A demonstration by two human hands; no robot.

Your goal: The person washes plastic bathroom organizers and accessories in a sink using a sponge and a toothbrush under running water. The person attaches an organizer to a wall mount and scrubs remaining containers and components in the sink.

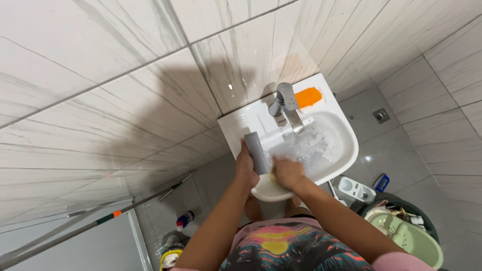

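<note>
While water runs from the chrome tap [287, 108] into the white ceramic basin [346, 150], the left hand [245, 168] grips a grey rectangular plastic container [257, 152] at its lower end over the rim. The right hand [288, 172] closes on what may be a yellow sponge [272, 176]. The wet container looks light, rigid and slippery.

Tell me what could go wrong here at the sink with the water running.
1. The tap runs hard into the sink, so water may splash onto the floor tiles and make them slippery.
2. The left hand holds a wet grey slab at the rim; it could slip and drop.
3. The right hand scrubs close by and might knock it.
</note>
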